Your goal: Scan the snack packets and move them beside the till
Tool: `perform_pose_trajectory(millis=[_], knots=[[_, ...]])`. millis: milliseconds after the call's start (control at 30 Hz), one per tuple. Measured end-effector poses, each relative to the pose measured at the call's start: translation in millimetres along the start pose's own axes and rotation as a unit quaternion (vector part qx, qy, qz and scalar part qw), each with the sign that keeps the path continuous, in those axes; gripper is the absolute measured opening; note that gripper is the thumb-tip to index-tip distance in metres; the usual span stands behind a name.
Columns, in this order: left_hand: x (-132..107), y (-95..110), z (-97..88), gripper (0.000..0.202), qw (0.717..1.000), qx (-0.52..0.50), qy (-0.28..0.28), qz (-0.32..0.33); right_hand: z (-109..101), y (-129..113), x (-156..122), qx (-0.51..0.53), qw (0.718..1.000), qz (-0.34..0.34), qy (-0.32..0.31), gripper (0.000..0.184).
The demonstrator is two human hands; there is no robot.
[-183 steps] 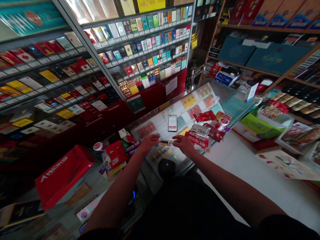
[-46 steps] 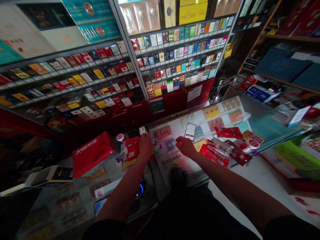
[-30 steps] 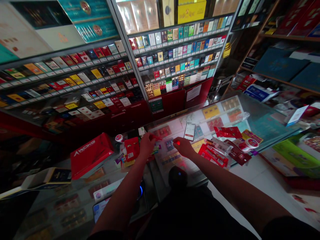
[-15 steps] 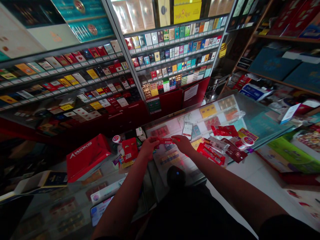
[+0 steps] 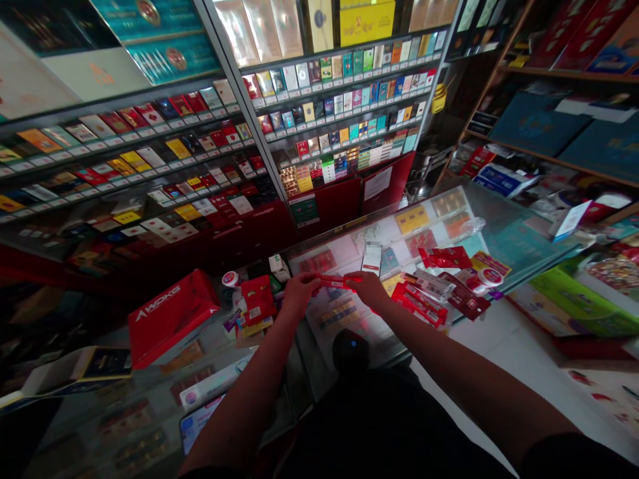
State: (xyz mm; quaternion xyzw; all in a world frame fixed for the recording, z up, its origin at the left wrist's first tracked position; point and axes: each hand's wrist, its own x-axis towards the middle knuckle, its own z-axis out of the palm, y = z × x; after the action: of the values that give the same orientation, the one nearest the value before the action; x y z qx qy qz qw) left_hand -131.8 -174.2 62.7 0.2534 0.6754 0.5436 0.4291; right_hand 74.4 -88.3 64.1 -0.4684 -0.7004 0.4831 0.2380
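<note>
A slim red packet with a barcode label (image 5: 333, 282) is stretched level between my two hands, above the glass counter. My left hand (image 5: 300, 293) pinches its left end, and my right hand (image 5: 363, 287) pinches its right end. What the packet contains cannot be made out. Just beyond my right hand a phone with a white screen (image 5: 372, 258) lies on the counter. To the right is a loose pile with red packets (image 5: 419, 305) and a white tub (image 5: 489, 277). Left of my left hand lie a red pouch (image 5: 258, 297) and a small white-and-green box (image 5: 279, 267).
A large red box (image 5: 174, 318) stands on the left counter, near a second phone (image 5: 200, 422) partly behind my left forearm. The glass counter (image 5: 319, 332) has a front edge close to my body. Shelves of cigarette packs (image 5: 339, 103) rise behind it.
The view has shifted slightly, so the surroundings sit a little further left. Both hands still hold the red packet, which now tilts slightly down to the right.
</note>
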Motion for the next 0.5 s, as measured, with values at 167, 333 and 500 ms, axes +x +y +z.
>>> perform_pose_trajectory(millis=[167,333,500], knots=[[-3.1,-3.2,11.3,0.032,1.0,0.015,-0.026,-0.001,-7.4,13.3,-6.4,0.015,0.999,0.031,0.018,0.028],[-9.0,0.8,22.8,0.03,0.998,0.043,-0.042,-0.002,-9.6,29.0,-11.3,0.06,0.995,0.065,0.046,0.034],[-13.3,2.0,29.1,0.022,0.994,0.096,-0.044,0.009,-19.1,34.0,-21.2,0.055,0.995,0.053,0.059,0.028]])
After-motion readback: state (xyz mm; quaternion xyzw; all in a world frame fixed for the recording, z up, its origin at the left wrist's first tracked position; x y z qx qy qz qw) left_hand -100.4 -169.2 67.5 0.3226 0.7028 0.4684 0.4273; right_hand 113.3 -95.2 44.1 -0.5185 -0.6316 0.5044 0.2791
